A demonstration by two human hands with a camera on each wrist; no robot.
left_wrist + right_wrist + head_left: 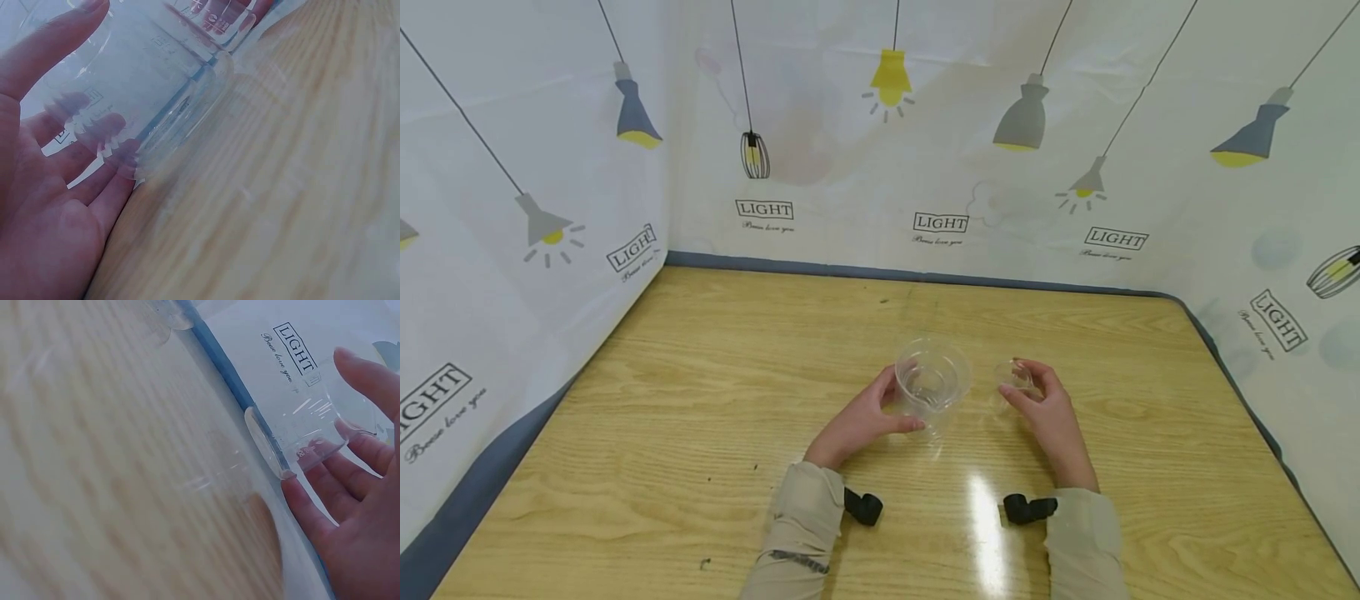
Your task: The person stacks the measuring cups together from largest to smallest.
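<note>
A large clear cup (942, 379), open at the top, stands on the table in front of me. My left hand (861, 417) holds it from the left, thumb on the near side and fingers curved along the far side. To its right is a smaller clear beaker (1011, 379). The right hand (1052, 408) holds this beaker between thumb and fingers. Printed marks show faintly on the small beaker (306, 422) in the right wrist view. A narrow gap separates the two vessels. Whether the large cup contains anything is hard to tell through its transparent wall.
Both vessels are on a wood-grain table (715, 358). A white curtain (835, 167) printed with lamps and the word LIGHT encloses the back and sides, with a blue band along its bottom. Light glares off the table (987, 525) between the forearms.
</note>
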